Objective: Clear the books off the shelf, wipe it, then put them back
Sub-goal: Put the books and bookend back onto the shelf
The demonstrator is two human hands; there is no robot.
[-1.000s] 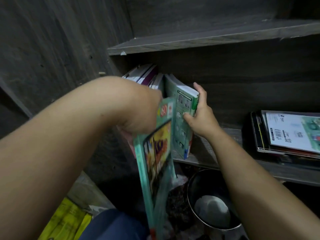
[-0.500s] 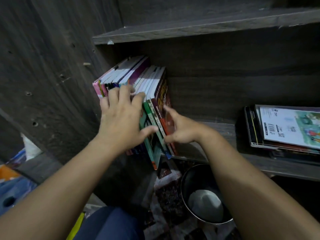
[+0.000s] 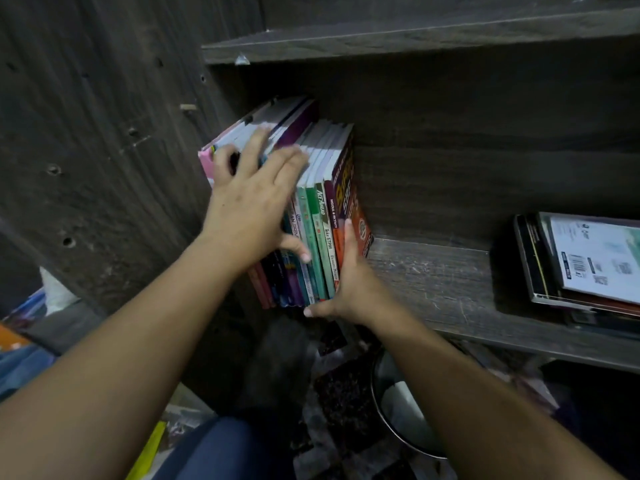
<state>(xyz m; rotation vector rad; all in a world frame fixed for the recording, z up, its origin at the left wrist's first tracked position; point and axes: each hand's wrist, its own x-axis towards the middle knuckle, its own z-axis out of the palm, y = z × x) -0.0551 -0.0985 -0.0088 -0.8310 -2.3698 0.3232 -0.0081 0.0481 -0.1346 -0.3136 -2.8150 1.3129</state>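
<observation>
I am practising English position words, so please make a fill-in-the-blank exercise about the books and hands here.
1. The upright books stand at the ___ end of the shelf.
2. The right hand presses the ___ side of that row.
3. The spine reading Ace Ahead is ___.
4. The other stack lies ___.
Missing words: left; right; green; flat.

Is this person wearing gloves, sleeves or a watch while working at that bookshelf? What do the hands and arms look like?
Both are bare: the left hand and the right hand show no gloves and no rings on the fingers. No sleeve, watch or bracelet shows anywhere up to the picture's edge.
</observation>
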